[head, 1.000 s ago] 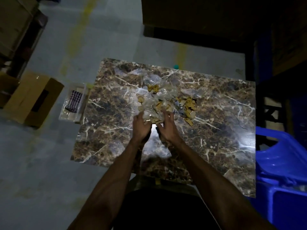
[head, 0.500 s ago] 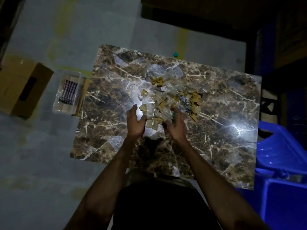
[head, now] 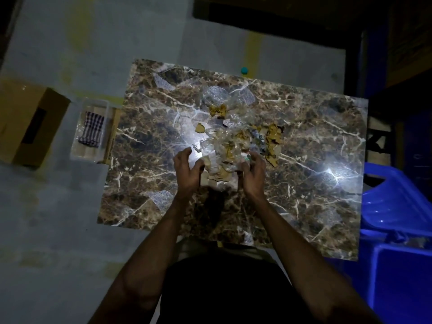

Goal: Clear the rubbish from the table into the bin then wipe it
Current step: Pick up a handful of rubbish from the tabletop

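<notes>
Two hands, ours, at near edge of rubbish pile [head: 233,141] on marble-patterned tabletop [head: 304,183]. Left hand [head: 188,171] fingers spread, loosely curled, touching scraps. Right hand [head: 253,176] fingers curled into clear plastic and cardboard bits. Blue bin [head: 397,230] at right; checkered cloth [head: 92,128] in tray at left.

Both forearms extended, left hand [head: 187,174], right hand [head: 253,175], fingers curled

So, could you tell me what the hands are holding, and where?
Both hands, left hand and right hand, cup the near edge of the rubbish pile; a firm grip cannot be told.
</notes>
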`<state>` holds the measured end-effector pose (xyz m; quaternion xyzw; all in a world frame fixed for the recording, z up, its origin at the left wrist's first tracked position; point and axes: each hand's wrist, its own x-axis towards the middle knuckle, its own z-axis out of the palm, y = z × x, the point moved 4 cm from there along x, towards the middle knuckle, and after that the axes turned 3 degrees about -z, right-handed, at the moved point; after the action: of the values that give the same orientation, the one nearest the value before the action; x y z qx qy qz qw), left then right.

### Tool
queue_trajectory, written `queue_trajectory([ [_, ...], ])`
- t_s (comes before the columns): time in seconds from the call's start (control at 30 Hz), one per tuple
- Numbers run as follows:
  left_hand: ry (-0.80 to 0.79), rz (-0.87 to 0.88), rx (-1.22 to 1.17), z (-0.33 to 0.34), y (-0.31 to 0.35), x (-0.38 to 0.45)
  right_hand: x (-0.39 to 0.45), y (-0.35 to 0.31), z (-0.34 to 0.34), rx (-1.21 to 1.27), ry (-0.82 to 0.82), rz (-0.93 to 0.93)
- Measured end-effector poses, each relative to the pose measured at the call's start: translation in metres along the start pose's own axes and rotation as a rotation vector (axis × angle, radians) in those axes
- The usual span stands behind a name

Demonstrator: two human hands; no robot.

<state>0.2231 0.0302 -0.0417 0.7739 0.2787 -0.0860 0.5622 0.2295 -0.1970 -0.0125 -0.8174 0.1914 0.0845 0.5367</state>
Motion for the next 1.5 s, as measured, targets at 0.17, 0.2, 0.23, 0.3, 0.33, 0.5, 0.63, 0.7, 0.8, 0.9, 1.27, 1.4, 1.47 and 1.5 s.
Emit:
queue_trajectory([
  [0.17,-0.055,-0.027,-0.087,0.037,0.022,0.006,0.002,-0.014,0.032,0.167,-0.071,-0.013],
  [0.2,-0.071,-0.048,-0.149,0.046,0.025,0.002,0.000,-0.015,0.041,0.208,-0.082,0.006],
  [0.23,-0.081,-0.077,-0.235,0.053,0.029,-0.003,-0.002,-0.017,0.049,0.247,-0.082,0.040],
  [0.3,-0.072,-0.139,-0.408,0.060,0.039,-0.016,-0.007,-0.020,0.060,0.268,-0.055,0.076],
  [0.33,-0.052,-0.151,-0.453,0.061,0.038,-0.020,-0.010,-0.023,0.063,0.261,-0.041,0.054],
  [0.5,0.004,-0.141,-0.512,0.047,0.039,-0.031,-0.020,-0.028,0.062,0.372,-0.029,0.088],
  [0.63,0.077,-0.143,-0.609,0.039,0.059,-0.033,-0.019,-0.042,0.060,0.451,-0.032,0.094],
  [0.7,0.120,-0.138,-0.638,0.036,0.071,-0.038,-0.019,-0.051,0.060,0.487,-0.059,0.077],
  [0.8,0.173,-0.128,-0.629,0.038,0.082,-0.041,-0.020,-0.060,0.054,0.491,-0.069,0.061],
  [0.9,0.152,-0.112,-0.645,0.046,0.097,-0.050,-0.020,-0.067,0.043,0.482,-0.057,0.005],
  [1.27,0.127,-0.045,-0.581,0.076,0.120,-0.118,-0.053,-0.065,-0.021,0.516,-0.091,-0.084],
  [1.4,0.133,-0.019,-0.561,0.086,0.118,-0.144,-0.071,-0.058,-0.039,0.538,-0.032,-0.086],
  [1.47,0.114,-0.014,-0.551,0.092,0.118,-0.160,-0.081,-0.052,-0.049,0.560,-0.002,-0.079],
  [1.5,0.104,-0.011,-0.554,0.094,0.118,-0.167,-0.085,-0.049,-0.055,0.563,0.005,-0.083],
])
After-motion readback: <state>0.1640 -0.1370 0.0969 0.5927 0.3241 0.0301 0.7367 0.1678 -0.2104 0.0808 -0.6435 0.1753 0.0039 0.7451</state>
